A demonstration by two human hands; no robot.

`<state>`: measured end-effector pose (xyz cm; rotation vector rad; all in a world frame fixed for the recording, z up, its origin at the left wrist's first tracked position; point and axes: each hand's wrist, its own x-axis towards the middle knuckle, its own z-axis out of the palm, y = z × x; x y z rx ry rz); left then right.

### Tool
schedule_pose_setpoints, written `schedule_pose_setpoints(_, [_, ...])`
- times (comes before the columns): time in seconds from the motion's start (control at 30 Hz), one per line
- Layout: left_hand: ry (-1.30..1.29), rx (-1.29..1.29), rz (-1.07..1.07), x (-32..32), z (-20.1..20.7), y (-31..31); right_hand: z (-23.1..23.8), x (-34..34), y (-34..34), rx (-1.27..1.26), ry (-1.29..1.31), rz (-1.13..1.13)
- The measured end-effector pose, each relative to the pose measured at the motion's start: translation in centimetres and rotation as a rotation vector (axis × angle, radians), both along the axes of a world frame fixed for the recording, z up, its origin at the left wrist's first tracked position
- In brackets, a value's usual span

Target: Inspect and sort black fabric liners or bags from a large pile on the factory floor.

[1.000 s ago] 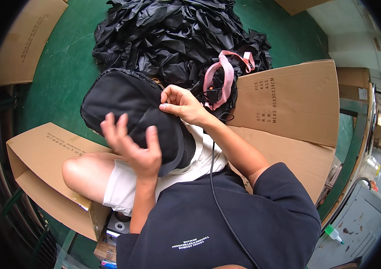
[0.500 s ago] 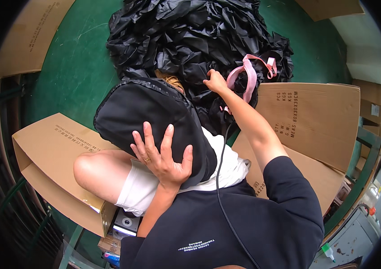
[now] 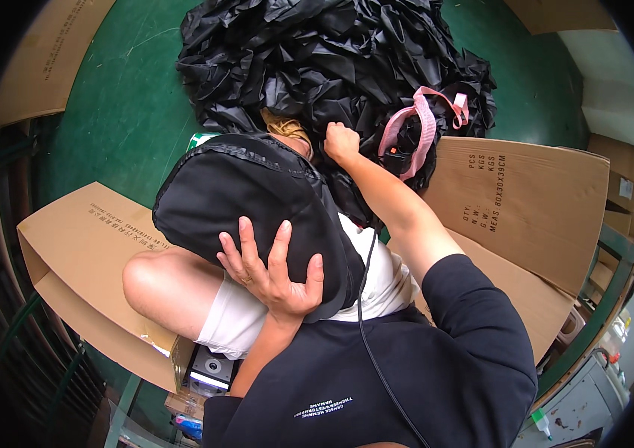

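Since a moment ago, the right hand (image 3: 342, 142) has slid left, away from the pink strap (image 3: 427, 131). Beside a stiff tan box (image 3: 100, 254), the left hand (image 3: 276, 280) rests, fingers spread wide, on smooth, rounded black cloth (image 3: 220, 198) in the lap (image 3: 233, 328); next, the right hand curls up by a crinkly, shiny black pile (image 3: 309, 67), but I can't tell if it holds any.
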<state>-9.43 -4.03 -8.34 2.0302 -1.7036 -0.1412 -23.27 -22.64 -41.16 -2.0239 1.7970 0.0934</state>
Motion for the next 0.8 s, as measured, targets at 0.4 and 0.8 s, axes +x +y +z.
schedule_pose_setpoints(0.4, [0.009, -0.010, 0.011, -0.1, -0.3, 0.2, -1.3, -1.2, 1.5, -0.115, 0.129, 0.141])
schedule_pose_setpoints(0.8, [0.015, -0.011, 0.002, 0.2, -0.2, 0.1, -2.5, -0.5, 2.1, 0.047, 0.197, -0.009])
